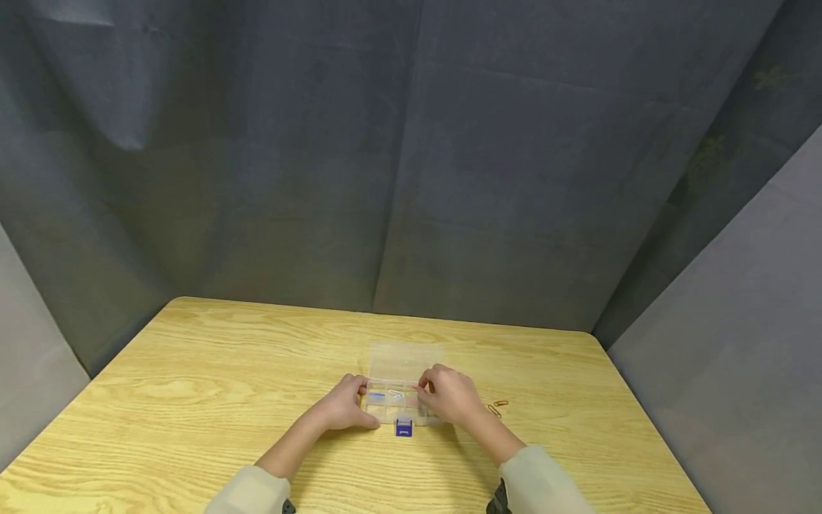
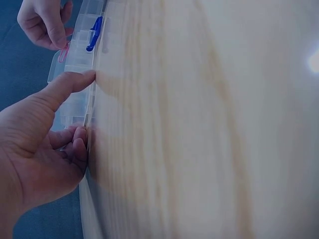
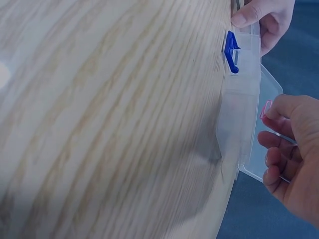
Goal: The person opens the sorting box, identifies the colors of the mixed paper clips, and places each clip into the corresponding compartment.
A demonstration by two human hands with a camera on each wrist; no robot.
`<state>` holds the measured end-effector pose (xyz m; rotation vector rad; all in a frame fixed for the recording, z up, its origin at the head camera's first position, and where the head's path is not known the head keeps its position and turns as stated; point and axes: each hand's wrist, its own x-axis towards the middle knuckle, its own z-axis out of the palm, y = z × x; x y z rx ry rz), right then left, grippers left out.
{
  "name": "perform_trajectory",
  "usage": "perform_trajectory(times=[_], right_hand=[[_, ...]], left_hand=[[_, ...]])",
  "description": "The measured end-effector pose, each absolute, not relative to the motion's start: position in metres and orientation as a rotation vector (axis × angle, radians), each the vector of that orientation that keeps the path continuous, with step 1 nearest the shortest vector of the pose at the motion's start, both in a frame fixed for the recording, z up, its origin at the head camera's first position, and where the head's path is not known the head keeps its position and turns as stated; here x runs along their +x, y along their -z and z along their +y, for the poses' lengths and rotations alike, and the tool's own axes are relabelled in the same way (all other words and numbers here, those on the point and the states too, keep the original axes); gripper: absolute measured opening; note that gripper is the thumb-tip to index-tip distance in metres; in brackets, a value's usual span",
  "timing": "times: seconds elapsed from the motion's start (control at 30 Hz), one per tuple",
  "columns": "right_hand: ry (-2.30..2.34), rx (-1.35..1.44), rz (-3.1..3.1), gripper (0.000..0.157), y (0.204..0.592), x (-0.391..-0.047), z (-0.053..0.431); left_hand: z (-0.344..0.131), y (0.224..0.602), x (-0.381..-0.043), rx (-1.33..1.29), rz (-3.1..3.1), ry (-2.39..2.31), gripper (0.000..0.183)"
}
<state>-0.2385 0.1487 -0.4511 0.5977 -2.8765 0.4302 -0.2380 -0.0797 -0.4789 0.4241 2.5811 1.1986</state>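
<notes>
A clear plastic compartment box (image 1: 383, 414) lies on the table, its lid (image 1: 404, 362) folded back flat behind it and a blue latch (image 1: 404, 427) at its front. My left hand (image 1: 344, 405) grips the box's left end, thumb at the front corner and fingers round the far side. Between thumb and index finger, my right hand (image 1: 449, 394) pinches a pink paper clip (image 3: 266, 109) over the right part of the box. Blue clips (image 1: 377, 395) and white clips (image 1: 396, 393) lie in separate back compartments. My right fingers hide part of the box's right side.
To the right of my right hand, orange-brown paper clips (image 1: 494, 410) lie loose on the wooden table (image 1: 257, 371). Dark grey curtain (image 1: 411, 157) hangs behind the table's far edge, with lighter panels at both sides.
</notes>
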Motion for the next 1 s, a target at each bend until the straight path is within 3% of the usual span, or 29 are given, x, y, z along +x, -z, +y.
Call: perform_trajectory(times=[1.0], right_hand=[[-0.431, 0.495, -2.878, 0.010, 0.446, -0.240, 0.167]], left_hand=[[-0.079, 0.477, -0.236, 0.419, 2.585, -1.191, 0.075]])
